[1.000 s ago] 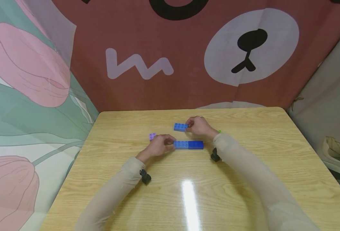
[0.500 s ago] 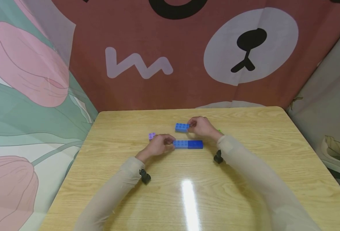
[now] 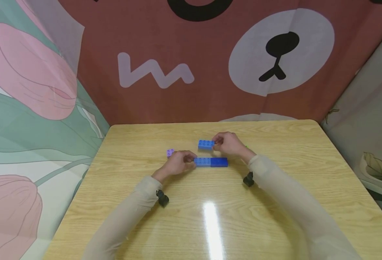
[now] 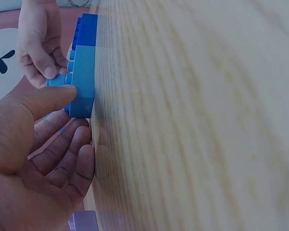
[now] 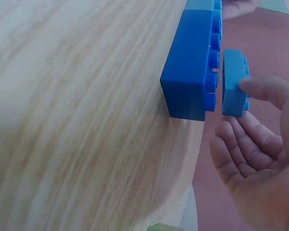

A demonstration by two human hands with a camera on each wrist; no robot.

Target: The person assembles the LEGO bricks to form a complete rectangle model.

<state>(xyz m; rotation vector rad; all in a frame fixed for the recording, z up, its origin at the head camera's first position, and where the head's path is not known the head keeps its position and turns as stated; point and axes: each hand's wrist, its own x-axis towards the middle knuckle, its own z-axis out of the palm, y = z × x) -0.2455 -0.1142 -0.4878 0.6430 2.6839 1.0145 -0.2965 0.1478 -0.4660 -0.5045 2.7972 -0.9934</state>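
On the table, a light blue toy brick (image 3: 202, 162) and a dark blue toy brick (image 3: 219, 162) lie end to end in a row, studs up. My left hand (image 3: 178, 163) pinches the left end of the light blue brick, its thumb on the near side in the left wrist view. Behind the row, my right hand (image 3: 229, 143) holds a second light blue brick (image 5: 234, 82) by its right end, between thumb and fingers. The right wrist view has this brick off the table, apart from the studs of the dark blue brick.
A purple brick (image 3: 170, 153) stands behind my left hand, partly hidden by it. Behind my right wrist, only a bit of a green brick (image 5: 164, 227) shows. The wooden table (image 3: 184, 216) ends at a printed curtain (image 3: 165, 104) at the back.
My right hand has moved slightly right and toward the row, carrying the second light blue brick. My left hand and the two bricks in the row stay in place.
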